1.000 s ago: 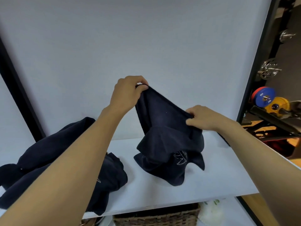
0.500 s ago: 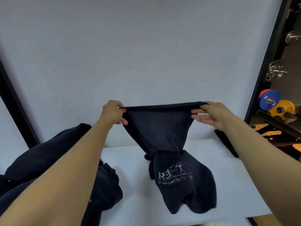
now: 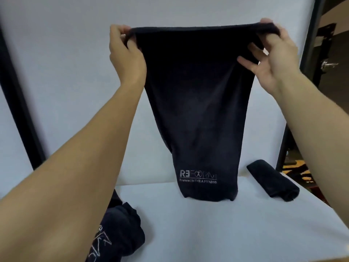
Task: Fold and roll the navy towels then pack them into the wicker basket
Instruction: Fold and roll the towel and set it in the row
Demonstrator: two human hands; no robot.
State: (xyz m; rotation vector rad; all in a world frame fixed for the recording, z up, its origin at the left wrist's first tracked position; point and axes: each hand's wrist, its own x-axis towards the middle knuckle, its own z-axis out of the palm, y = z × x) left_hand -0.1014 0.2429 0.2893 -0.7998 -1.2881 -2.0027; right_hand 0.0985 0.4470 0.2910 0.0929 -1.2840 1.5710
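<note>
Holding up one navy towel [image 3: 198, 101] by its top hem, stretched taut between both hands. Left hand [image 3: 126, 53] clamped on the top left corner, fingers curled over the hem. Right hand [image 3: 273, 53] pinching the top right corner, remaining fingers spread loose in front of the cloth.

Hanging straight down from that hem, long axis vertical, logo print near the bottom. Lower hem at the white surface [image 3: 226, 233]; touching or just clear, cannot tell.

Right of the towel's lower end, apart from it: one rolled towel [image 3: 273, 180], already done. Left of and nearer than the lower end: a heap of unfolded towels [image 3: 120, 233]. No wicker basket in view.

Probably the opening of a fold. Both hands level at opposite corners, neither nearer, cloth entirely below them. Likely either bringing the two corners together to halve the width, or lowering away to lay it flat.
</note>
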